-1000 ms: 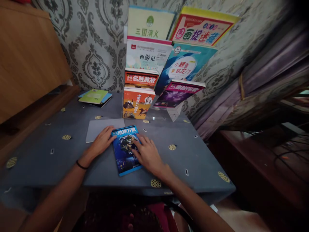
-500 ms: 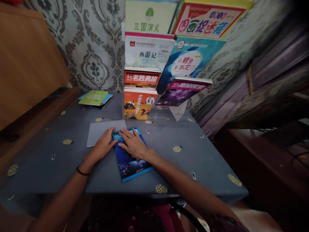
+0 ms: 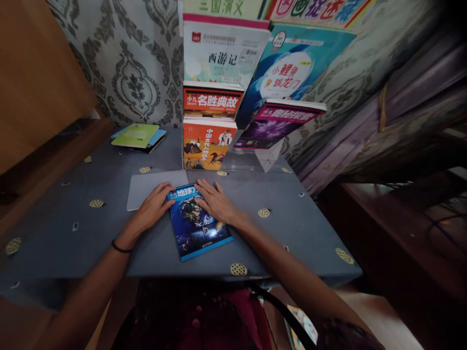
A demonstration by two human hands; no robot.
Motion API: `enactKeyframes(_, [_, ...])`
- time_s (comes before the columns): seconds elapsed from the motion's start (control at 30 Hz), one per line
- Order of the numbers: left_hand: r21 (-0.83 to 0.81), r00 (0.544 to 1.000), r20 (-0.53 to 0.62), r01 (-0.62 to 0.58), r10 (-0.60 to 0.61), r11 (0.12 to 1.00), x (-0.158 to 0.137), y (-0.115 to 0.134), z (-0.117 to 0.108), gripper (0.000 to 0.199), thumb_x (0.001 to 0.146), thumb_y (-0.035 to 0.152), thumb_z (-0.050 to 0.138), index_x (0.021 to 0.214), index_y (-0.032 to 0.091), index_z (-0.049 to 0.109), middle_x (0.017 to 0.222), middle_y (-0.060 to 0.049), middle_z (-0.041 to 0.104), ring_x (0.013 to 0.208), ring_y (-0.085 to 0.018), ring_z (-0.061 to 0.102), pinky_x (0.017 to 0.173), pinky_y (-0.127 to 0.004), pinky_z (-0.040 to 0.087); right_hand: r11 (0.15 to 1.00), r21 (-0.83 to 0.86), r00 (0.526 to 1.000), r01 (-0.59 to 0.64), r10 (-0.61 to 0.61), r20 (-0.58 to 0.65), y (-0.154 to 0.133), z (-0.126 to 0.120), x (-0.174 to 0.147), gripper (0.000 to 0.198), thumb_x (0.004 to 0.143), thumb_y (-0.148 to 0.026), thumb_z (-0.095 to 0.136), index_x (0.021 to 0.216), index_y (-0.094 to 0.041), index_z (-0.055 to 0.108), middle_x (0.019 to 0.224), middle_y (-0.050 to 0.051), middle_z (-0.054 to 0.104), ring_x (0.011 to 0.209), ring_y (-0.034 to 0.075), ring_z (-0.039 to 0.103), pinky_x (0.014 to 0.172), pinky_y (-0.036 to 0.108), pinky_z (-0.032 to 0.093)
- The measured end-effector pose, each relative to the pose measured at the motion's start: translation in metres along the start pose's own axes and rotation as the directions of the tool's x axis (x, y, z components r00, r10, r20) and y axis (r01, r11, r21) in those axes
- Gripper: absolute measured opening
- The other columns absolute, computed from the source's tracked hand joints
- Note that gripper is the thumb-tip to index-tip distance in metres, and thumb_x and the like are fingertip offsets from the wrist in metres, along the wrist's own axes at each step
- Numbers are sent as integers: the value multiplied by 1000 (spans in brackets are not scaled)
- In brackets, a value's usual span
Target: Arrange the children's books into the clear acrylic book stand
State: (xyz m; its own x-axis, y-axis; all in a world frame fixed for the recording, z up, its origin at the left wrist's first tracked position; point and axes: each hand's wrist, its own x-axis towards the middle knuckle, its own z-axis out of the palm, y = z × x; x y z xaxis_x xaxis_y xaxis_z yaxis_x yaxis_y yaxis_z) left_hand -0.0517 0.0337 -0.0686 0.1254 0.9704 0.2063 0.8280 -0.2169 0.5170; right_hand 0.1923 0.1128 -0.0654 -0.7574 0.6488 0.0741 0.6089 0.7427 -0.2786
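A blue book [image 3: 195, 228] with a globe on its cover lies flat near the table's front edge, slightly turned. My left hand [image 3: 153, 206] rests at its upper left corner, fingers stretched out and fingertips on the cover's edge. Across the book's upper right side lies my right hand [image 3: 216, 201], fingers spread, covering part of the title. Neither hand grips the book. Partly behind my left hand is a flat light grey panel [image 3: 140, 189] on the tabletop.
A clear stand with several upright books, among them an orange book [image 3: 207, 146] and a purple one [image 3: 273, 129], rises at the table's back. A small pile with a green book [image 3: 134, 135] on top sits back left. A wooden cabinet [image 3: 40, 87] borders the left.
My right hand has slid right across the cover, so the globe and more of the title now show. My left hand stays at the book's corner. The view has tilted downward.
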Motion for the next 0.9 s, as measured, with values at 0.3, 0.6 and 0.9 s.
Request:
enactKeyframes(0.3, [2, 1000, 20, -6, 6, 1000, -1, 4, -3, 38, 98, 42, 44, 128, 21, 55, 145, -11, 51, 138, -26, 46, 118, -47, 36, 998, -61, 1000, -16, 16, 6, -6, 0, -63, 57, 105, -43, 35, 157, -20, 32, 164, 14, 28, 154, 28, 21, 121, 63, 19])
enactKeyframes(0.6, [2, 999, 29, -14, 14, 1000, -2, 3, -4, 38, 98, 42, 44, 128, 22, 55, 143, -11, 51, 137, -26, 47, 117, -48, 37, 991, -132, 1000, 14, -13, 9, -19, 6, -109, 56, 105, -37, 36, 157, -19, 30, 163, 14, 32, 153, 27, 25, 123, 61, 20])
enactKeyframes(0.9, [0, 1000, 15, -19, 19, 1000, -1, 1, -1, 40, 98, 41, 43, 130, 19, 54, 142, -12, 52, 137, -26, 47, 117, -48, 37, 979, -194, 991, 60, -82, -105, -36, 16, -150, 62, 102, -26, 44, 159, -18, 22, 159, 14, 40, 151, 24, 31, 123, 57, 23])
